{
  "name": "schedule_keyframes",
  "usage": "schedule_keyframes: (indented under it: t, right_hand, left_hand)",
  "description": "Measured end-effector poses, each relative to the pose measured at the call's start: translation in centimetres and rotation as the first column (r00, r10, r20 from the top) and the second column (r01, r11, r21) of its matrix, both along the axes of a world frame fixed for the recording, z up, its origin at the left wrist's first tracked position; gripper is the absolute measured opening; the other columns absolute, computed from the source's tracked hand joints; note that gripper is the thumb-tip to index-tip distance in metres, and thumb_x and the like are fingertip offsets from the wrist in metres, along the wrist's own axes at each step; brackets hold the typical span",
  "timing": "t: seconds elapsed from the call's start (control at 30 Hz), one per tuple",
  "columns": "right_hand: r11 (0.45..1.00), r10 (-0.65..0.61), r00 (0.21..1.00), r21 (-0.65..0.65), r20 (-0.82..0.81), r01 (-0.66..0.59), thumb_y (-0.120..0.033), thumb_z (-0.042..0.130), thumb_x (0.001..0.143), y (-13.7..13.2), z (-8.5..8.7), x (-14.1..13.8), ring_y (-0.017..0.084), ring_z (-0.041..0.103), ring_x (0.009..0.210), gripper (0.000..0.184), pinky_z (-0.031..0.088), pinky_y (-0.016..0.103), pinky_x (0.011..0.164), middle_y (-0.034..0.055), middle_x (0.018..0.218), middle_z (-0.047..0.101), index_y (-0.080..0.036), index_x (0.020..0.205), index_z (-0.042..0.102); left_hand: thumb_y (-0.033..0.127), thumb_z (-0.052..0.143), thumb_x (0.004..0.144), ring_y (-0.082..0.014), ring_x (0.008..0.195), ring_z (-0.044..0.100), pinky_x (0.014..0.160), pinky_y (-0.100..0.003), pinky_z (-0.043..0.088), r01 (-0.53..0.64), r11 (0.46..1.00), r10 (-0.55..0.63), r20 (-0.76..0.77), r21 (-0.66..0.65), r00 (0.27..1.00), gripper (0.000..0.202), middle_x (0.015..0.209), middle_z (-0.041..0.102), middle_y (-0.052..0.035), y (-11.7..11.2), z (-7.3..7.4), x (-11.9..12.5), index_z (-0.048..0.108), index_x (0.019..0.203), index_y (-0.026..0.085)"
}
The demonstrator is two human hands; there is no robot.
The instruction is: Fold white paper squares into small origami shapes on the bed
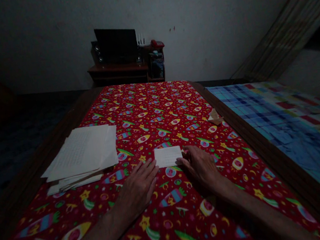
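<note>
A small white rectangle of folded paper (168,157), with faint lines of writing, lies on the red patterned cloth (172,219) in front of me. My left hand (140,184) rests flat with its fingers stretched out, the fingertips at the paper's left edge. At the right edge, my right hand (200,163) has its thumb on top of the paper and its fingers curled round the side. What those curled fingers do beneath the edge is partly hidden. To the left lies an uneven stack of written paper sheets (85,150).
A small brown and white folded piece (214,117) sits near the table's right edge. Beyond the far end stand a dark monitor (117,45) and a red telephone (157,43) on a wooden desk (118,67). A checked blue cloth (254,124) spreads on the right.
</note>
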State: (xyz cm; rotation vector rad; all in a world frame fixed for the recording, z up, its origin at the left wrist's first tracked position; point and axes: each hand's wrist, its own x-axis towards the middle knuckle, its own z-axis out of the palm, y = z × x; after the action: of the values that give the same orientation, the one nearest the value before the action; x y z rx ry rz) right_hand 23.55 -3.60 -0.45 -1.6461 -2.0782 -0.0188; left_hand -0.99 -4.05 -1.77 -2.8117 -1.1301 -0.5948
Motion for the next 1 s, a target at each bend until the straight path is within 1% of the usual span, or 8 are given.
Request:
schedule_keyframes:
  t: [0.07,0.2,0.3,0.43,0.57,0.7,0.87,1.0]
  right_hand:
    - [0.997,-0.006,0.998,-0.078,-0.06,0.001,-0.041,0.057,0.084,0.4,0.0,-0.2,0.019,0.057,0.072,0.026,0.042,0.028,0.059,0.006,0.083,0.062,-0.017,0.093,0.055]
    - [0.981,-0.023,0.953,-0.189,-0.302,-0.036,-0.031,0.059,0.081,0.5,-0.8,-0.6,0.015,0.056,0.069,0.013,0.042,0.025,0.061,0.0008,0.079,0.061,-0.02,0.085,0.054]
    - [0.978,-0.025,0.901,-0.199,-0.433,-0.068,-0.029,0.059,0.08,0.5,-1.3,-0.6,0.014,0.058,0.073,0.017,0.044,0.025,0.066,0.0002,0.083,0.062,-0.021,0.095,0.055]
    - [0.987,-0.05,0.923,-0.157,-0.382,-0.012,-0.032,0.056,0.082,0.8,-1.0,-0.4,0.016,0.058,0.076,0.033,0.044,0.027,0.066,0.0033,0.089,0.062,-0.019,0.111,0.05]
    - [0.99,-0.032,0.968,-0.14,-0.248,-0.003,-0.034,0.053,0.084,1.1,-0.4,-0.5,0.017,0.056,0.073,0.022,0.041,0.027,0.062,0.0055,0.085,0.061,-0.017,0.097,0.058]
    - [0.986,-0.042,0.958,-0.166,-0.285,-0.007,-0.032,0.052,0.085,0.9,0.0,-0.7,0.015,0.055,0.067,0.017,0.039,0.024,0.058,0.0041,0.078,0.061,-0.017,0.084,0.061]
    - [0.983,-0.003,0.966,-0.176,-0.26,-0.044,-0.032,0.053,0.083,0.6,0.2,-0.6,0.011,0.05,0.056,0.02,0.032,0.022,0.051,-0.0003,0.067,0.058,-0.018,0.07,0.058]
    - [0.982,-0.053,0.928,-0.186,-0.369,-0.018,-0.032,0.052,0.083,1.2,-0.1,-0.3,0.012,0.052,0.057,0.022,0.035,0.022,0.051,-0.0008,0.063,0.057,-0.018,0.067,0.059]
  left_hand:
    - [0.017,0.04,0.091,-0.0219,0.126,0.044,0.103,-0.044,0.04,0.006,1.0,-0.006,0.011,-0.004,1.0,0.035,0.133,0.052,-0.0097,0.0,-0.1,0.0,0.052,0.125,0.014]
    - [0.017,0.04,0.091,-0.0225,0.126,0.045,0.102,-0.044,0.041,0.001,1.0,-0.001,0.026,0.0,1.0,0.036,0.133,0.052,-0.0096,0.0,-0.2,-0.2,0.052,0.125,0.014]
    - [0.016,0.04,0.091,-0.0228,0.124,0.047,0.101,-0.044,0.043,0.0,1.0,-0.001,0.037,0.007,0.999,0.035,0.131,0.054,-0.0099,0.0,-0.2,-0.1,0.052,0.124,0.013]
    - [0.016,0.039,0.091,-0.0224,0.123,0.048,0.101,-0.043,0.044,0.005,1.0,-0.005,0.029,0.017,1.0,0.035,0.13,0.054,-0.0098,0.0,-0.1,-0.1,0.052,0.123,0.013]
    - [0.016,0.039,0.091,-0.0222,0.124,0.047,0.101,-0.043,0.044,0.008,1.0,-0.009,0.036,0.018,0.999,0.036,0.131,0.054,-0.0098,0.0,0.1,-0.1,0.052,0.124,0.014]
    - [0.015,0.039,0.091,-0.0227,0.125,0.046,0.102,-0.044,0.043,0.011,1.0,-0.011,0.041,-0.002,0.999,0.036,0.131,0.054,-0.0105,0.0,0.2,-0.1,0.052,0.124,0.013]
    - [0.015,0.04,0.091,-0.022,0.126,0.045,0.103,-0.044,0.042,0.021,0.999,-0.019,0.049,-0.025,0.999,0.037,0.133,0.052,-0.0099,0.1,-0.2,-0.4,0.05,0.126,0.014]
    - [0.014,0.04,0.091,-0.0207,0.129,0.04,0.105,-0.042,0.04,0.016,0.998,-0.013,0.071,-0.054,0.997,0.04,0.139,0.045,-0.0087,0.6,-0.2,-0.9,0.046,0.13,0.016]
